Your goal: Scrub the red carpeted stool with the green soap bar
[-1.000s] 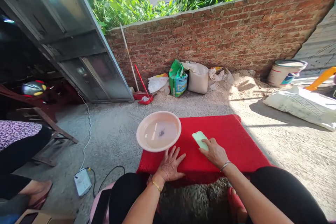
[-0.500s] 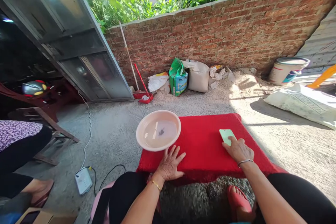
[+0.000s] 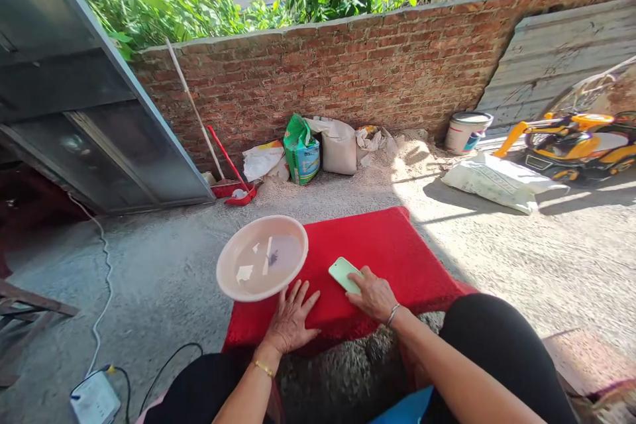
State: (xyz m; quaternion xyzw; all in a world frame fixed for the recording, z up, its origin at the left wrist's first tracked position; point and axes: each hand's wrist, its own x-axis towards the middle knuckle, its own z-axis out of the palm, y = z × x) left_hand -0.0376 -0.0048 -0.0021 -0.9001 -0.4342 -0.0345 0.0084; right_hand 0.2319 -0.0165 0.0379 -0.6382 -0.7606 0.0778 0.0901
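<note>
A red cloth (image 3: 368, 232) covers a low table in front of my knees. My left hand (image 3: 291, 321) lies flat with spread fingers on its near edge, the fingertips close to the rim of a pale pink basin (image 3: 226, 281). Water fills part of the basin, and a small dark clump shows in it. My right hand (image 3: 375, 295) grips the near end of a light green phone (image 3: 342, 271), thumb on one side and fingers on the other. The phone is low over the cloth; whether it touches cannot be made out.
Sacks (image 3: 339, 146) and a red dustpan (image 3: 242, 195) stand along the brick wall (image 3: 348, 73). A lidded bucket (image 3: 467, 132), a white sack (image 3: 497, 182) and a yellow toy excavator (image 3: 586, 146) are to the right. A power strip (image 3: 95, 397) with cables lies on the floor at left.
My right hand has moved the phone leftward across the cloth, closer to my left hand. My left hand stays by the basin. The view has turned right, bringing the toy excavator into sight.
</note>
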